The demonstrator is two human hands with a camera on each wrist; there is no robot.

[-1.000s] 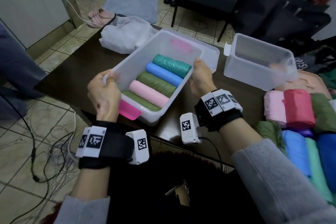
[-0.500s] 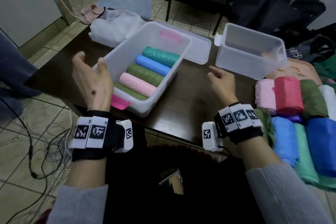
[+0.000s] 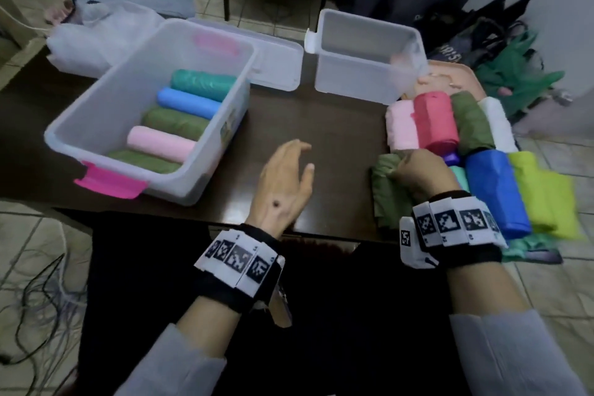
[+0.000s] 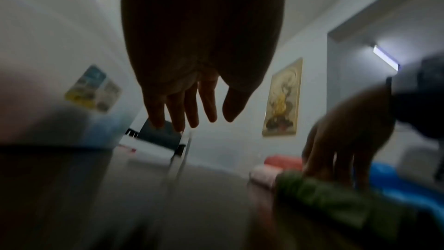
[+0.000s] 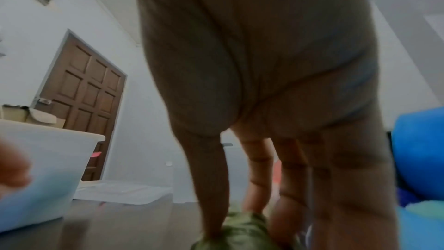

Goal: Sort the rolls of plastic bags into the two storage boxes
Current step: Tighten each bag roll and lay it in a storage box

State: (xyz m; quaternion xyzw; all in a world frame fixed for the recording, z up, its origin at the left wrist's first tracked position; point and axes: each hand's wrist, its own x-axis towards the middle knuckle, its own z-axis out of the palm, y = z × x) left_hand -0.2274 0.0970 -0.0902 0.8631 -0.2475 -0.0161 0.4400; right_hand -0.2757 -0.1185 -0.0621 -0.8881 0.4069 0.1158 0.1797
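Note:
A large clear storage box (image 3: 96,100) with pink latches stands on the left of the dark table and holds several rolls: teal, blue, green, pink, green. A smaller clear box (image 3: 350,80) stands empty at the back right. A pile of coloured rolls (image 3: 459,145) lies on the table's right side. My right hand (image 3: 418,170) reaches down onto an olive green roll (image 3: 385,190) at the pile's near left, thumb and fingers (image 5: 211,187) closing round it. That roll (image 4: 319,193) also shows in the left wrist view. My left hand (image 3: 286,177) hovers over the table's middle, fingers relaxed and empty.
A clear lid (image 3: 276,64) lies flat between the two boxes. A white plastic bag (image 3: 93,38) sits behind the large box. A pink tray (image 3: 450,77) lies behind the pile. A chair and dark bags stand beyond the table; cables trail on the floor at left.
Both hands let go of the large box. My right hand moved right to the pile and onto the green roll. My left hand moved right to the table's middle.

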